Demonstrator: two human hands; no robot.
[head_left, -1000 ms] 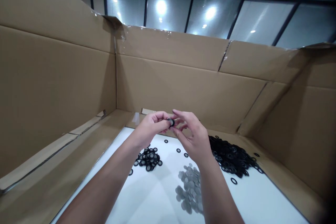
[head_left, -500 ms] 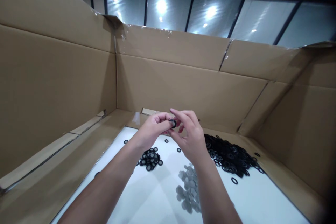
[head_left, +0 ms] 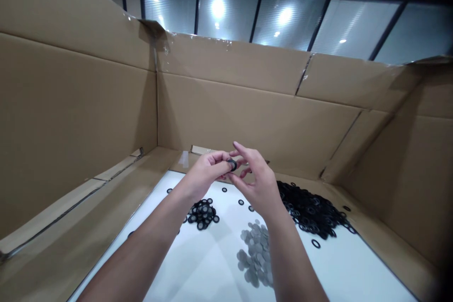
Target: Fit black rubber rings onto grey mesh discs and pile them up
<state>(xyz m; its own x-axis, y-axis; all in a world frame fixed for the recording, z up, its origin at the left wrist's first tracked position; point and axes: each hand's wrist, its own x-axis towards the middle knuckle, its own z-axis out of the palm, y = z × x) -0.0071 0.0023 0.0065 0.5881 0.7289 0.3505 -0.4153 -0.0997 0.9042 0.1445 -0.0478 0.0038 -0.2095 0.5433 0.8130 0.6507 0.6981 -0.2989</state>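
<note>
My left hand [head_left: 207, 173] pinches a black rubber ring [head_left: 232, 165] between thumb and fingers, above the far edge of the white board [head_left: 212, 264]. A grey disc appears to fill the ring's middle. Close on its right side is my right hand [head_left: 257, 180], fingers spread and index finger raised; whether a fingertip touches the ring cannot be made out. Below my left wrist lies a small heap of black rings with grey centres [head_left: 202, 214]. Loose grey discs [head_left: 256, 251] are piled beside my right forearm, which hides part of them.
A large heap of black rings [head_left: 311, 210] covers the board's right far corner, spilling toward the cardboard. One ring [head_left: 316, 244] lies apart in front of it. Several filled rings [head_left: 224, 189] are scattered near the far edge. Tall cardboard walls [head_left: 247, 118] enclose the board.
My right hand's fingers have opened and drawn slightly away from the ring, with the index finger higher. My left hand keeps its pinch, the ring turned a little.
</note>
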